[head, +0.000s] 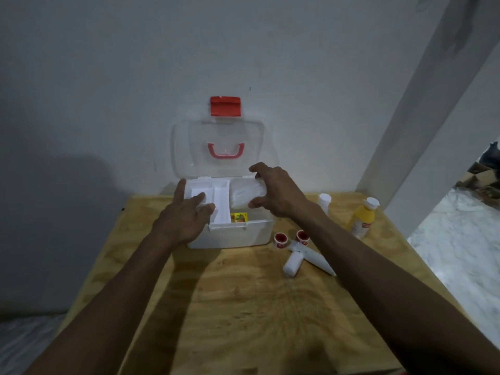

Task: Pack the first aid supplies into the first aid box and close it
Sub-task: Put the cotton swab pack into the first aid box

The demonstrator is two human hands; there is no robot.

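Observation:
A white first aid box [238, 235] stands open on the wooden table [243, 299], its clear lid [186, 147] with a red latch [225, 106] and red handle leaning against the wall. My right hand [276, 193] grips a white cotton pack [244, 194] over the box's right compartment. My left hand [181, 215] rests with fingers spread on the white inner tray [220, 201] at the box's left side. A small yellow packet [239, 217] lies inside near the front wall.
To the right of the box lie two red-capped tape rolls [281, 239], a white bandage roll [292, 265] and a white tube [316, 259]. A yellow bottle [362, 217] and a white bottle [323, 201] stand further right. The wall is close behind.

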